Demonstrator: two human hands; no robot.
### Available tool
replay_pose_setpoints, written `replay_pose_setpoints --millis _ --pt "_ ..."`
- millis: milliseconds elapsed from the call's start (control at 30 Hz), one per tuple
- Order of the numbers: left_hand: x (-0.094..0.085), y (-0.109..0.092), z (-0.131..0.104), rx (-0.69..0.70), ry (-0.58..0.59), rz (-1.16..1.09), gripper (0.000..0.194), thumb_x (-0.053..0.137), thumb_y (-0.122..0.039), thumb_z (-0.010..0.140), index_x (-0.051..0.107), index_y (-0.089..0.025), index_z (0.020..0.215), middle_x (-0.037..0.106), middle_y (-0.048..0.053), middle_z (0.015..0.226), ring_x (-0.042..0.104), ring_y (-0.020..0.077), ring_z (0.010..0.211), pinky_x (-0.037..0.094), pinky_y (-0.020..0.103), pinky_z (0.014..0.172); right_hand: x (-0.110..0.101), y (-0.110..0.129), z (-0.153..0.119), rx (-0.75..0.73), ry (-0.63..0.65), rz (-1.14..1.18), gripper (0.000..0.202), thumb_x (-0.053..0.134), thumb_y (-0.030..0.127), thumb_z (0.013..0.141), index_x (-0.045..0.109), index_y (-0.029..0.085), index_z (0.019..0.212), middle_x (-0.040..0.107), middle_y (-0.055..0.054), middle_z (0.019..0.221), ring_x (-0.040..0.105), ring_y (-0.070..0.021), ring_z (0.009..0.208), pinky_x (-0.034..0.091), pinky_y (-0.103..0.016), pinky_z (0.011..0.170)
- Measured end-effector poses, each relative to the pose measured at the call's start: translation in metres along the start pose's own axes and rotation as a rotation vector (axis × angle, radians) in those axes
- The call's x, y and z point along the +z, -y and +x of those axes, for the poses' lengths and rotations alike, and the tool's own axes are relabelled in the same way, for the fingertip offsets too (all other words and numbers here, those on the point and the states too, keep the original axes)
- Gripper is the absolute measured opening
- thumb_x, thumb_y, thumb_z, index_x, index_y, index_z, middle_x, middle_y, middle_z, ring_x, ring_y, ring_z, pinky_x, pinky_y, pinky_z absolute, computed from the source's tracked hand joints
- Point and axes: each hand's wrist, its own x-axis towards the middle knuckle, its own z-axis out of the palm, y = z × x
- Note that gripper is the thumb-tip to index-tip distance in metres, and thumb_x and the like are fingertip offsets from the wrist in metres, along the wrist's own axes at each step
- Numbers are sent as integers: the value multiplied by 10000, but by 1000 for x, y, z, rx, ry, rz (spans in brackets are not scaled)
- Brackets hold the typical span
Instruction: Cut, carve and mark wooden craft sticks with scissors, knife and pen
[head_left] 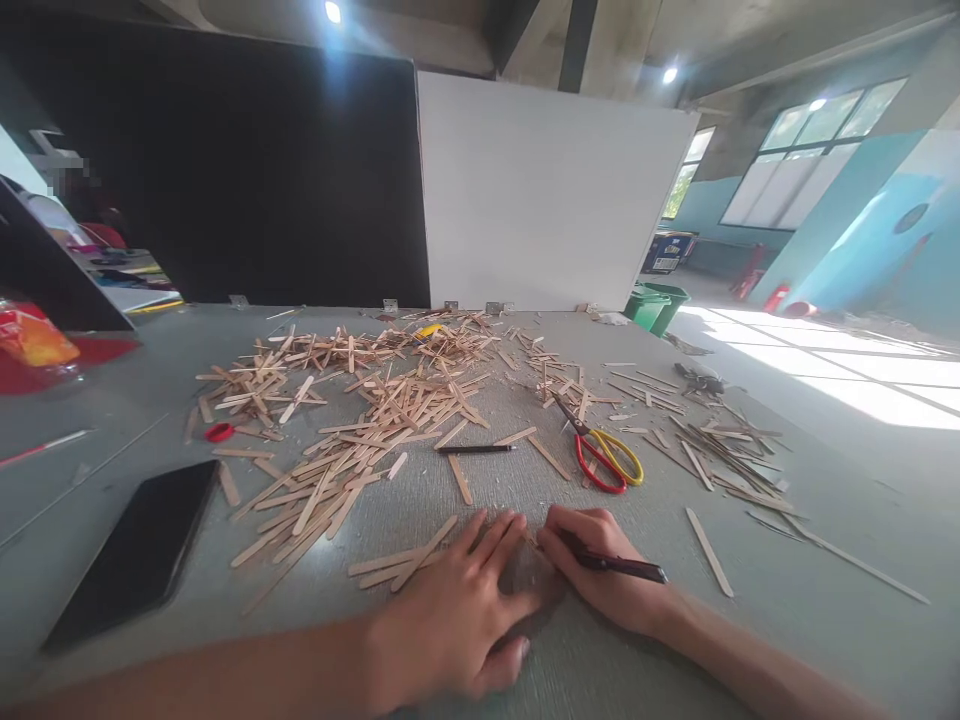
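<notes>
My right hand (600,565) is closed round a dark pen (626,568), whose back end sticks out to the right. Its tip is hidden by my fingers. To the left, my left hand (469,610) lies spread on the grey table, fingertips beside a small piece of wooden stick (531,540) between the hands. Several flat wooden sticks (390,567) lie just left of my left hand. Beyond the hands, a second black pen (476,449) rests among loose sticks. Scissors with red and yellow handles (606,458) lie beyond my right hand.
A large pile of sticks (405,405) spreads over the middle of the table (300,660). A black phone (139,550) and a red ring (220,432) are at left, with a bottle (34,340) farther left. More sticks (731,460) lie at right. Black and white panels (555,190) stand behind.
</notes>
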Motion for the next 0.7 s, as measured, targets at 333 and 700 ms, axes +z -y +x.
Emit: replay_pose_setpoints --millis 333,700 --pt "19 -5 -7 -137 -81 -8 570 446 -474 1103 428 -246 1625 379 329 1667 322 535 1535 400 701 1186 -22 11 8 -143 -85 -90 286 498 273 1106 474 242 822 440 64 686 372 -122 574 298 -264 544" --pt "3 -1 -4 -158 30 -112 522 516 -477 1078 556 -222 1533 336 306 1692 285 509 1555 372 672 1225 7 7 17 -159 -161 -36 297 505 225 1081 475 243 787 484 62 651 441 -109 527 345 -232 517"
